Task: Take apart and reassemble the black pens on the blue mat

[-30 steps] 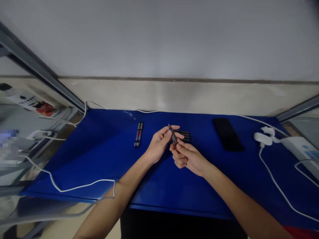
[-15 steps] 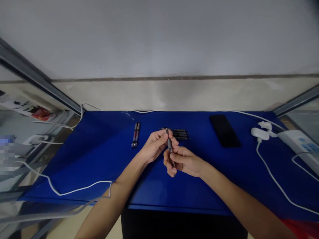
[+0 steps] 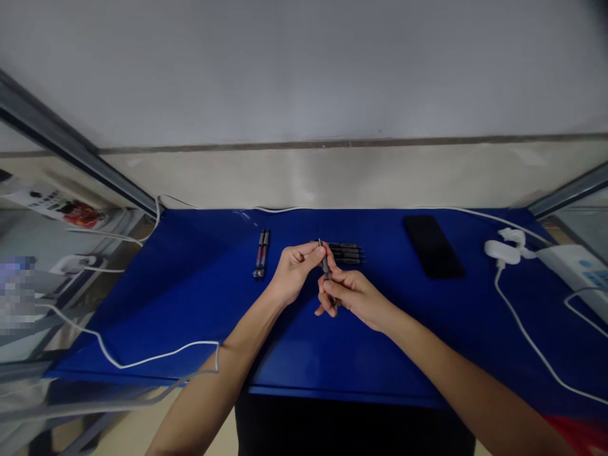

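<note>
Both my hands meet over the middle of the blue table mat and hold one dark pen, which stands nearly upright. My left hand pinches its upper part between thumb and fingers. My right hand is closed round its lower part. Just behind my hands lies a row of several dark pens. Two pens with red bands lie side by side to the left.
A black phone lies flat at the back right. A white charger plug, a power strip and white cables occupy the right side. Another white cable loops over the mat's left front corner.
The pen has swung from a slant to nearly upright between my hands. My hands dipped toward me, then moved back a little toward the row of pens.
</note>
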`<state>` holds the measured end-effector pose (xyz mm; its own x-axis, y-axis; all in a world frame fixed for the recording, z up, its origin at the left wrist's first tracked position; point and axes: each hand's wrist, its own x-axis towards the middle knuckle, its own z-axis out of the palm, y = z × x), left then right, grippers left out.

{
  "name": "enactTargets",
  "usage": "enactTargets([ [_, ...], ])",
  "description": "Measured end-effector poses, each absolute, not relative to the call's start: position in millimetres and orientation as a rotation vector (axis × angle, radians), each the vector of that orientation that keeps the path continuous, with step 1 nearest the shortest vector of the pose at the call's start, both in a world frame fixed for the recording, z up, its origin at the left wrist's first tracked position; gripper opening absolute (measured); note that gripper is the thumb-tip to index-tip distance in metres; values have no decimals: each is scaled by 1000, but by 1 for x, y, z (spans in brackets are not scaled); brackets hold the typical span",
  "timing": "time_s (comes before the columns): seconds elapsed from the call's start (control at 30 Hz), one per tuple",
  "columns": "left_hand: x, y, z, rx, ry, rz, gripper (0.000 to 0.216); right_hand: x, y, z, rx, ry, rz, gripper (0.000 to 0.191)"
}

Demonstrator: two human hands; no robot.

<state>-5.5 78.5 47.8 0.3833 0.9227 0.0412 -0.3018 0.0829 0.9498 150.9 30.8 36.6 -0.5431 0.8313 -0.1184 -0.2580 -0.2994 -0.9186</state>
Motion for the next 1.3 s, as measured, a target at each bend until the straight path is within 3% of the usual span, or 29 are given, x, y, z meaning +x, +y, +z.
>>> enactTargets([
  [0.5, 0, 79, 40, 989, 820, 1166, 20, 154, 33, 41, -1164, -1365, 1562, 30],
  [0.63, 2, 78, 38, 1012, 877, 1233, 30, 152, 34, 34, -1245, -1235, 1515, 29],
  [0.77, 3, 78, 35, 1026, 910, 1255, 38, 152, 35, 34, -1252, -1190, 1528, 41],
  [0.87, 1, 81, 34, 1000, 871, 1261, 35, 153, 34, 40, -1160, -1196, 1630, 33],
  [0.97, -1, 84, 34, 983, 822, 1268, 32, 155, 34, 46, -1049, -1169, 1741, 38],
  [1.2, 0, 82, 35, 1011, 836, 1238, 33, 158, 37, 46, -1077, -1143, 1754, 28],
  [1.3, 1, 81, 35, 1028, 855, 1236, 34, 157, 37, 43, -1110, -1114, 1725, 35],
])
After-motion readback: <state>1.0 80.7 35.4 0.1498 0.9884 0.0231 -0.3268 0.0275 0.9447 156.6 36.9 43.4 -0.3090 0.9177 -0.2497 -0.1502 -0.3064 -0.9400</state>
